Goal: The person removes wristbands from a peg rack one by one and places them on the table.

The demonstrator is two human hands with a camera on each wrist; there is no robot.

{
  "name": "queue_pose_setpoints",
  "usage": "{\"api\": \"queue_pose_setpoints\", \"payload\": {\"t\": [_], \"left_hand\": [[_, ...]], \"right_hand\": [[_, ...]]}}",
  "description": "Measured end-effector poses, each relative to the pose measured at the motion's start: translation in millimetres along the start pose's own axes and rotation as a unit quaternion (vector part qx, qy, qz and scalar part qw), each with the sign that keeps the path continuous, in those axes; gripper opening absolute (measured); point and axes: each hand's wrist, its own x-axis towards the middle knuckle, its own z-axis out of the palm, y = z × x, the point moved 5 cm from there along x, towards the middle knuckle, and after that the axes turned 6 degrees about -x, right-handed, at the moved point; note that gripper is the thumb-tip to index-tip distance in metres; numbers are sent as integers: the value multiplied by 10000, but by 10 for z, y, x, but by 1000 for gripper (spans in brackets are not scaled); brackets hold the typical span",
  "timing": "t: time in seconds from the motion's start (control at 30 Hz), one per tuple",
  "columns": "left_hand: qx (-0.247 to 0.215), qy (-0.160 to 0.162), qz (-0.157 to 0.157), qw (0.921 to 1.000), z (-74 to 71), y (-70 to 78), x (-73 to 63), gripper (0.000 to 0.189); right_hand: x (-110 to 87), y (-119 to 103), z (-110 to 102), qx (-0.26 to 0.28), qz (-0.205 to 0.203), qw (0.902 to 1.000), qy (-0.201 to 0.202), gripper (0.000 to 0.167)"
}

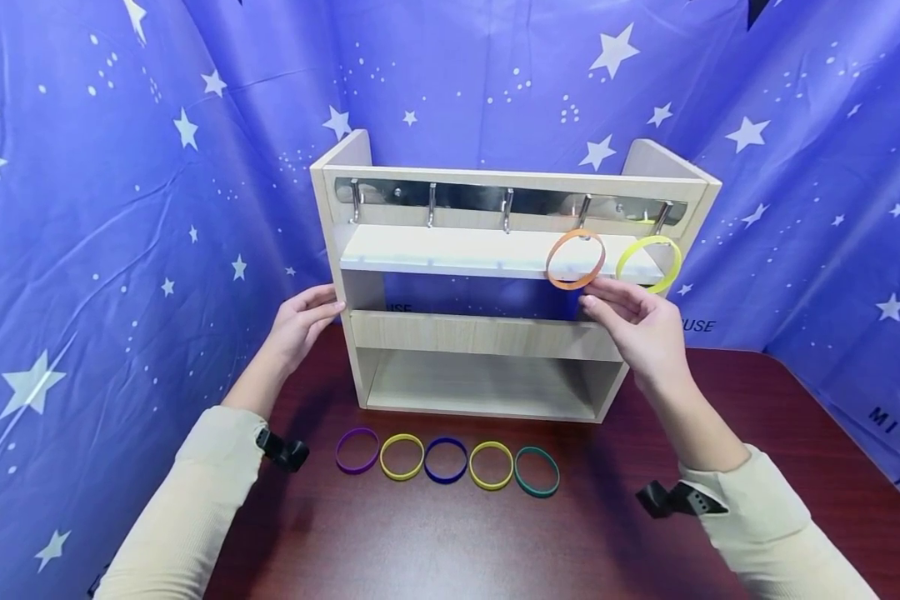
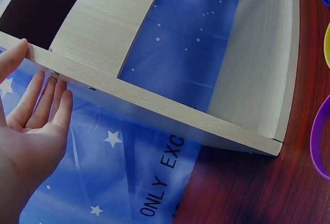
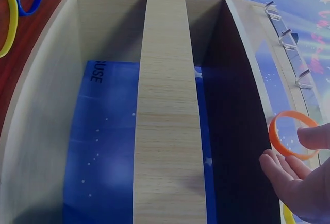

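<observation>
In the head view my left hand (image 1: 300,323) rests against the left side panel of a pale wooden rack (image 1: 487,333). Its thumb is at the front edge, and its fairly straight fingers lie along the outer face. An orange wristband (image 1: 555,279) hangs at the fourth hook (image 1: 584,212) of the rack's metal strip. Just under that band is my right hand (image 1: 648,329), thumb and fingers parted, fingertips near the band's lower edge. A yellow wristband (image 1: 678,262) hangs from the rightmost hook (image 1: 663,218), partly behind the right hand.
On the dark red table (image 1: 450,550), before the rack, lie a purple band (image 1: 337,457), a yellow band (image 1: 382,463), a blue band (image 1: 446,480), another yellow band (image 1: 491,486) and a green band (image 1: 540,493) in a row. A blue starry curtain (image 1: 457,83) surrounds the table.
</observation>
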Motion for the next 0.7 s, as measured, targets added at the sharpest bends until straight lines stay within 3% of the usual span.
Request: {"api": "queue_pose_setpoints", "payload": {"t": [0.33, 0.6, 0.7], "left_hand": [[-76, 15, -33, 10000, 7, -6, 0, 25], [-155, 19, -25, 9999, 9, -4, 9, 26], [-144, 20, -32, 9999, 16, -2, 5, 26]], "right_hand": [[49, -52, 43, 802, -114, 9963, 298, 33], [82, -81, 110, 1025, -238, 9933, 477, 25], [94, -85, 127, 856, -329, 9947, 473, 24]]}}
